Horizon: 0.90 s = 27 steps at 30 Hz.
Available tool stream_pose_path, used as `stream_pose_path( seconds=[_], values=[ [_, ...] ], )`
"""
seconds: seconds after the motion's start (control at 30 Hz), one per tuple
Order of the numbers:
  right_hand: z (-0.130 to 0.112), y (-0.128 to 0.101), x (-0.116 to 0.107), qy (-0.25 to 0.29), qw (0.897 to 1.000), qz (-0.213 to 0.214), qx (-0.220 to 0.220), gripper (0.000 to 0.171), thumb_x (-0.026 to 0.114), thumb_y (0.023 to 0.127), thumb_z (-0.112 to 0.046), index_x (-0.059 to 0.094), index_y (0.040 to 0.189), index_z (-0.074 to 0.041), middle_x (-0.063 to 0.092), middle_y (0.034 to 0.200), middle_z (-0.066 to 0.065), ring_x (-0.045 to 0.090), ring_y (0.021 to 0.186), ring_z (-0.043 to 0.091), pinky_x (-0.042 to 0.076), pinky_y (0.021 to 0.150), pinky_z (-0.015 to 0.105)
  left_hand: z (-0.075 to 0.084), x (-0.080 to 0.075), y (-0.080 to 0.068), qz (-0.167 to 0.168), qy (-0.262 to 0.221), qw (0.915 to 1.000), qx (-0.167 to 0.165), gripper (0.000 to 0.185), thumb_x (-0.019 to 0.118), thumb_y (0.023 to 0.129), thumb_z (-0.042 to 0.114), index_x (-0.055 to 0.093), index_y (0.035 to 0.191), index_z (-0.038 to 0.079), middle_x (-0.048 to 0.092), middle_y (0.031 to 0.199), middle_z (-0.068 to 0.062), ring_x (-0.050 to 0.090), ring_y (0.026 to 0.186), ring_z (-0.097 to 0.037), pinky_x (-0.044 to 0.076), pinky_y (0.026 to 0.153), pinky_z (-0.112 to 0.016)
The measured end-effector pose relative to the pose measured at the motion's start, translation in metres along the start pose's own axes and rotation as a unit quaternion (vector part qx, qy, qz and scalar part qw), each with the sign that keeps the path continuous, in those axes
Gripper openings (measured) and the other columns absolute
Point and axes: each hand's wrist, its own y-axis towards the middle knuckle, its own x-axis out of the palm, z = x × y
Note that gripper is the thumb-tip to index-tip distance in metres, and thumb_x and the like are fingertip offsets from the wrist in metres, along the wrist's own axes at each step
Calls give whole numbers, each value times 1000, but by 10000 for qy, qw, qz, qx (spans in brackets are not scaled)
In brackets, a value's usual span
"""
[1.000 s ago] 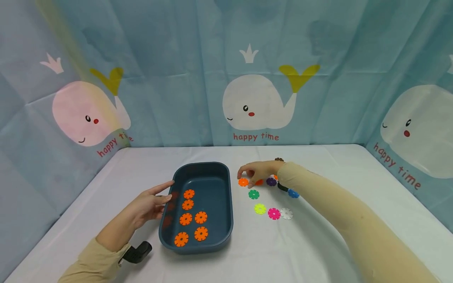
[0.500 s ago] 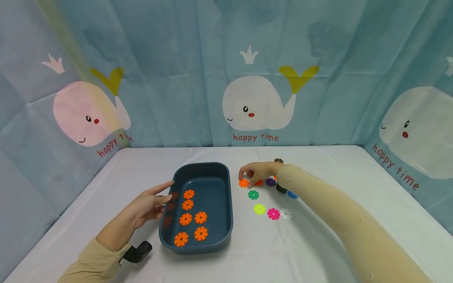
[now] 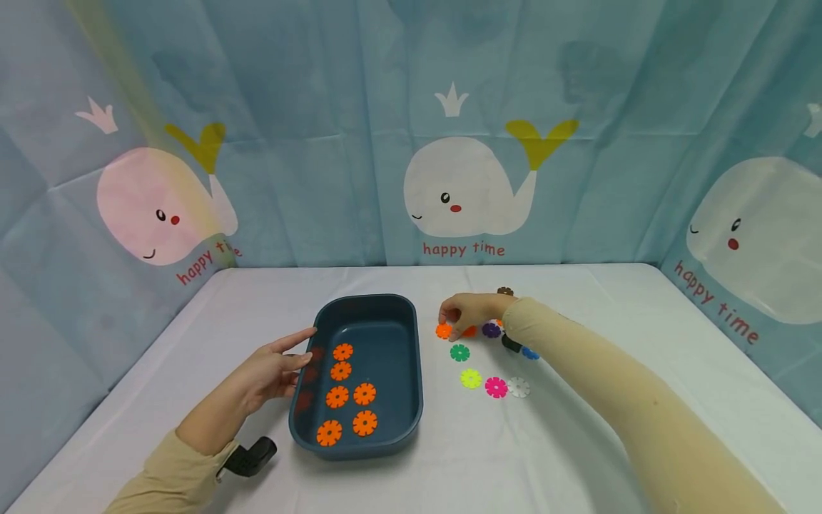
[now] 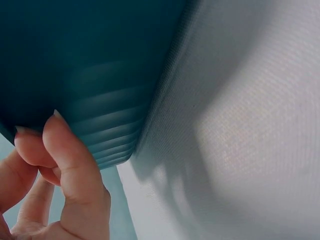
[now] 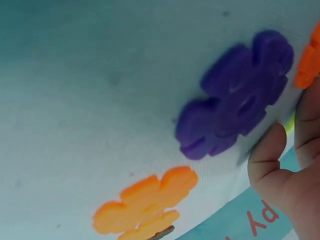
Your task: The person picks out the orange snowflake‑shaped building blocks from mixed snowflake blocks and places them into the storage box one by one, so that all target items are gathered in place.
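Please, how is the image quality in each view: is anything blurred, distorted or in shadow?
Head view: sharp and evenly lit, with wide-angle bending at the edges and a yellowish streak of glare at upper left. Left wrist view: very close, the blue tray soft and dark, casting a shadow on the white cloth. Right wrist view: close and blurred, the purple piece and orange piece out of focus.

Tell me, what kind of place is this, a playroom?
Probably a staged tabletop set rather than a real playroom: a white cloth-covered table, a blue whale-print "happy time" curtain hung close around it, and small plastic flower-shaped discs being sorted beside a dark blue plastic tub.
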Motion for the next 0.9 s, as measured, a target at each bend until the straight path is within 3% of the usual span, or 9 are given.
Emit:
stream_pose_path(
  seconds=[0.27, 0.5, 0.73, 0.9],
  values=[
    [-9, -14, 0, 48, 9995, 264, 152, 25, 75, 86, -15, 61, 105, -10, 58, 101, 3, 52, 97, 20, 49, 82, 28, 1, 0, 1, -23, -8, 10000, -11, 62, 53, 100, 12, 24, 155, 12, 63, 88, -4, 56, 67, -16, 53, 63, -28],
    [-21, -28, -4, 367, 9982, 381, -265, 25, 71, 87, -9, 59, 109, -7, 63, 105, 3, 56, 103, 21, 50, 89, 32, 0, -1, 1, 4, 18, 10000, -11, 63, 54, 100, 12, 24, 155, 12, 63, 91, -5, 56, 69, -17, 54, 65, -30],
    [-39, -42, -8, 551, 9958, 465, -561, 26, 72, 86, -8, 59, 108, -6, 66, 99, 2, 59, 95, 20, 51, 84, 32, 0, -1, 1, -17, -24, 10000, -9, 62, 53, 100, 12, 24, 155, 12, 62, 90, -5, 54, 66, -16, 53, 63, -29],
    [-47, -50, -9, 887, 9907, 506, -904, 28, 74, 85, -8, 60, 109, -3, 67, 97, 4, 62, 90, 32, 52, 80, 33, 0, 0, 0, -28, -9, 10000, 0, 63, 53, 100, 12, 23, 155, 12, 61, 89, -4, 55, 67, -15, 52, 63, -29]
  ],
)
